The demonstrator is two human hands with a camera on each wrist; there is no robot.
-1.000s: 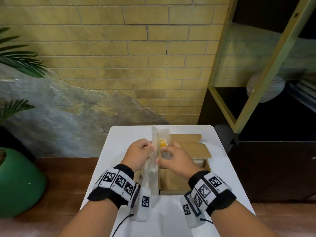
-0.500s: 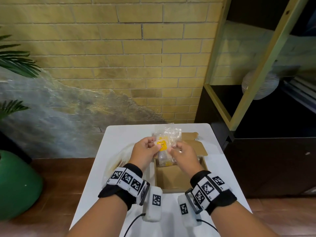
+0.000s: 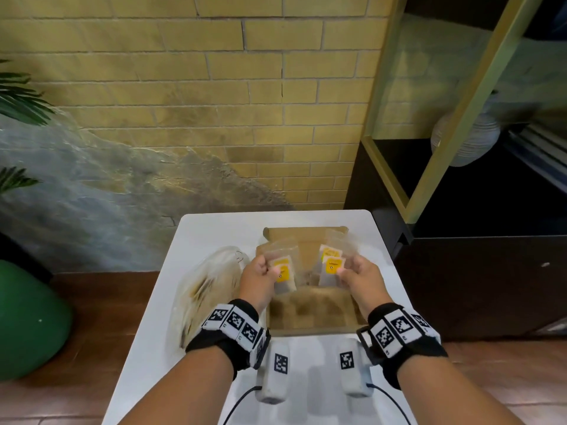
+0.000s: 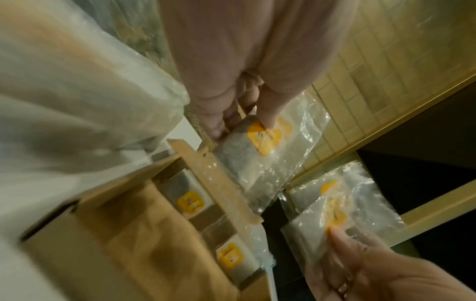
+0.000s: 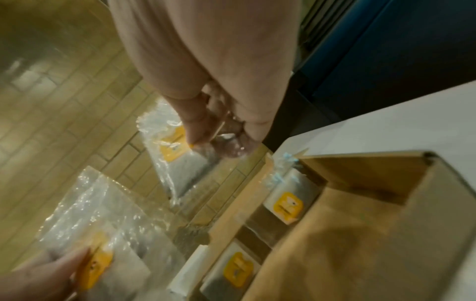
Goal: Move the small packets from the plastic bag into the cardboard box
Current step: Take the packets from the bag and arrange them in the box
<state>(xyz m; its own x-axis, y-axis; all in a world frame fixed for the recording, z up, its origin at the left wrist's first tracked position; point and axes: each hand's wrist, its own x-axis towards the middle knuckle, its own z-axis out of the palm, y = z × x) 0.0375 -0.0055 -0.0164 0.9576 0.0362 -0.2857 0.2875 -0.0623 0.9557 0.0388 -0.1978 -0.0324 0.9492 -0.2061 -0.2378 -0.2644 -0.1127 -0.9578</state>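
Note:
Both hands hover over the open cardboard box [image 3: 310,314] on the white table. My left hand [image 3: 273,269] pinches clear packets with yellow labels [image 3: 283,274], seen close in the left wrist view as a packet [image 4: 262,140] under the thumb. My right hand [image 3: 343,269] pinches two more yellow-labelled packets [image 3: 331,266], one packet [image 5: 175,148] showing close in the right wrist view. Packets lie along the box's far side [image 4: 192,202] [image 5: 287,205]. The big plastic bag [image 3: 208,289] lies left of the box, beside my left wrist.
The white table [image 3: 214,228] is small, its edges close on both sides of the box. A dark cabinet with a yellow frame [image 3: 460,256] stands right; a green pot [image 3: 27,320] sits on the floor left. The box's lid flap [image 3: 306,234] lies open toward the brick wall.
The hands, which held one bundle of packets together over the box, have drawn apart; each now holds its own share. The view has shifted slightly.

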